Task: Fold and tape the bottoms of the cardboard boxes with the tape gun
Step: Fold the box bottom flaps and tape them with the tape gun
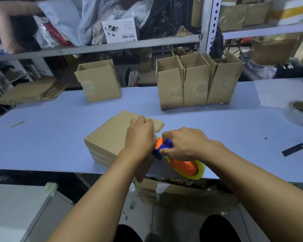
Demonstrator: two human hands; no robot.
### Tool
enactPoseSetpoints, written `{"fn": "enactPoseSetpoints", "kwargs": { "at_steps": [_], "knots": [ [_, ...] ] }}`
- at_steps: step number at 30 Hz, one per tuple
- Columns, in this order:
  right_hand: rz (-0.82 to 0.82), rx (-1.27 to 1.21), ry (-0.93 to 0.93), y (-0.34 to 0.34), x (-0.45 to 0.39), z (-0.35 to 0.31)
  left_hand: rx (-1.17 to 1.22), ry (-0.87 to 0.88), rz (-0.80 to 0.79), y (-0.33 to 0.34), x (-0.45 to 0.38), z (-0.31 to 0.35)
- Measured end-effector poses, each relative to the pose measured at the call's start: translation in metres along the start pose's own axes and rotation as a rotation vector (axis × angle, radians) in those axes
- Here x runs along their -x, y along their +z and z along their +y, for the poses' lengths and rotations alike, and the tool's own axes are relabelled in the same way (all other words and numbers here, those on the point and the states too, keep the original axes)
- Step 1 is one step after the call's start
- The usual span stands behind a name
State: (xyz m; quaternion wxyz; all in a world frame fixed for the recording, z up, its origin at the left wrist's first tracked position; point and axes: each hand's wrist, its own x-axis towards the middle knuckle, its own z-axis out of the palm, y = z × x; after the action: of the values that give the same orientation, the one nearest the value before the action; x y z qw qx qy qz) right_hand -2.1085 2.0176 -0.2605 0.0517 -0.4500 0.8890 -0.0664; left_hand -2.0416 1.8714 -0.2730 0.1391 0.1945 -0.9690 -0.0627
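While the flaps are held shut, we're taping the box at the table's near edge.
Left hand curls over the flaps, right hand grips the tape gun at the box's side. Next we need a steady pull along the seam. Four open boxes at the far edge: nothing showing inside.

Your left grip and right grip were bare, as were both forearms along their visible length, and your legs showed as two rounded shapes in plain black.
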Motion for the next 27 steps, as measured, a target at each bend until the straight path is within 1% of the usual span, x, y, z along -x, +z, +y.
{"fn": "enactPoseSetpoints", "kwargs": {
  "at_steps": [7, 13, 15, 19, 21, 24, 27],
  "knots": [
    [-0.12, -0.098, 0.048, -0.01, -0.005, 0.004, -0.027, -0.018, -0.024, -0.001, 0.001, 0.006],
    [-0.157, -0.168, 0.065, -0.009, -0.009, 0.006, -0.004, -0.031, -0.026, 0.0, 0.002, 0.007],
    [-0.152, -0.151, 0.06, -0.012, -0.009, 0.005, -0.015, -0.031, -0.038, -0.001, 0.002, 0.008],
    [-0.064, -0.035, -0.007, -0.011, -0.001, 0.0, -0.025, -0.035, -0.059, -0.004, 0.003, 0.01],
    [-0.058, -0.026, -0.002, -0.01, -0.001, -0.002, -0.015, -0.041, -0.079, -0.005, 0.003, 0.012],
    [-0.12, -0.056, 0.029, -0.016, -0.007, -0.002, -0.004, -0.043, -0.103, -0.006, 0.003, 0.014],
    [-0.216, -0.161, 0.087, -0.023, -0.012, 0.0, -0.005, -0.048, -0.115, -0.006, 0.003, 0.014]
  ]
}}
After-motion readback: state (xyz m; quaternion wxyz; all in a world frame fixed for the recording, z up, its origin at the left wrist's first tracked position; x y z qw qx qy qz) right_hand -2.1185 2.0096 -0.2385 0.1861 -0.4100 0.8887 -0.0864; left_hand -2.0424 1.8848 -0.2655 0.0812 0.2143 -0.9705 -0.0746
